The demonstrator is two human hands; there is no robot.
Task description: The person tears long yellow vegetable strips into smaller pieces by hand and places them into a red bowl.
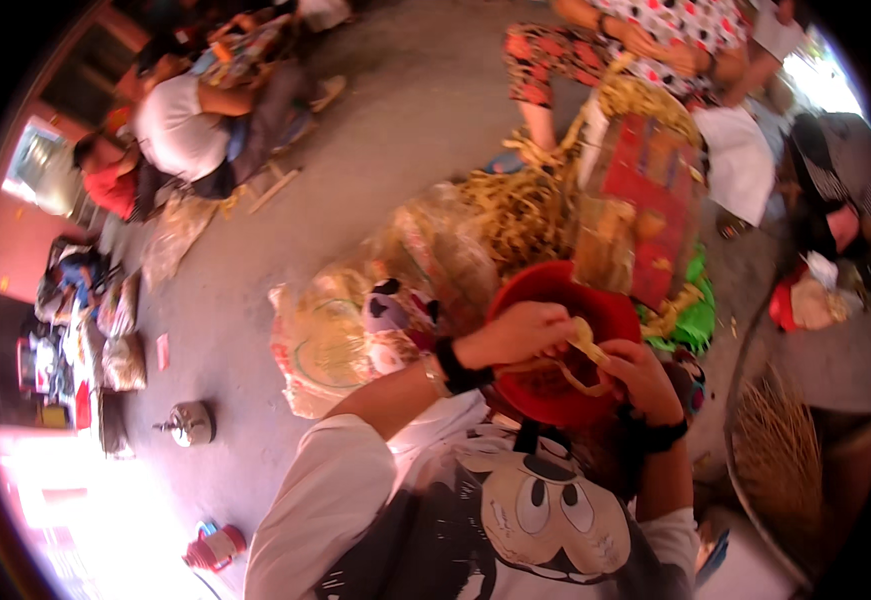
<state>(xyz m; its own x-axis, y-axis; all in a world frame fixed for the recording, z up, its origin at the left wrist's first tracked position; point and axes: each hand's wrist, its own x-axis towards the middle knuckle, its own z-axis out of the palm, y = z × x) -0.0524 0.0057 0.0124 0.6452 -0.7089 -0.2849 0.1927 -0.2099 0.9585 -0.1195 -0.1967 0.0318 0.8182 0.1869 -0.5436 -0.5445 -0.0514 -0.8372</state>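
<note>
My left hand [527, 334] is closed, its fingertips pinching one part of a pale yellow, ribbon-like strip [585, 342]. My right hand [643, 378] is closed on another part of this strip, to the right and slightly nearer. Between the hands the strip bends and hangs in a loop. Both hands are above a red plastic bucket [617, 312], which sits close in front of me. What the strip is made of, I cannot tell. My forearms partly hide the bucket's near side.
Beyond the bucket lie a heap of yellow-brown strips [527, 212], a worn red board [645, 190] and a green bag [697, 310]. A clear plastic sack [325, 345] is at left. Co-workers sit around; a metal kettle [192, 424], red thermos [215, 547] and twig bundle [777, 425] stand farther out.
</note>
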